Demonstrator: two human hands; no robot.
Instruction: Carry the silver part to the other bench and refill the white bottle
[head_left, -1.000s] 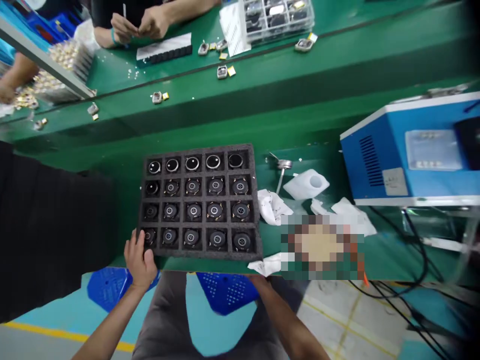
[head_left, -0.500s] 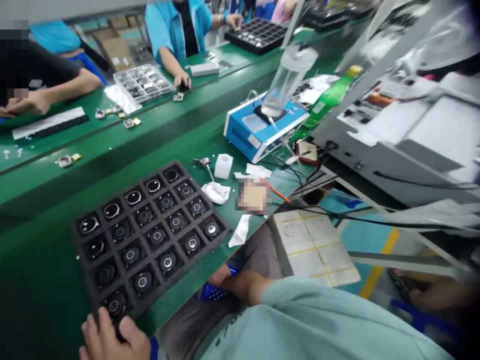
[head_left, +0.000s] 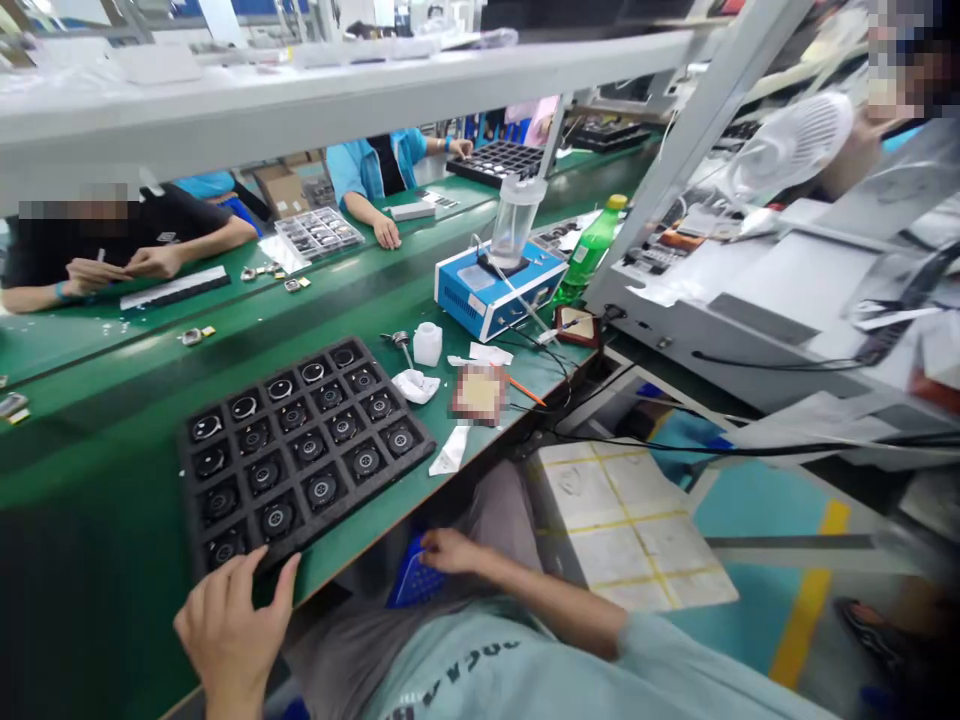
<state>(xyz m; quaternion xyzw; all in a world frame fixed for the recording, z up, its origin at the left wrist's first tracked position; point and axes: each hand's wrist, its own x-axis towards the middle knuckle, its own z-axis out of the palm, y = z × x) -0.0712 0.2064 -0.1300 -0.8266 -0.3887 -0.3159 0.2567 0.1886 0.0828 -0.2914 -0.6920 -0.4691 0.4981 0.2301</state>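
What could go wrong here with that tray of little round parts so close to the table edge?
The foam tray lies near the edge of the green table, and only the left hand touches its near corner; a careless pull might tip it and spill the round parts. The right hand is down below the table on a blue stool, so it could not steady the tray quickly. The head is turned right, away from the tray, so a slip might go unnoticed.
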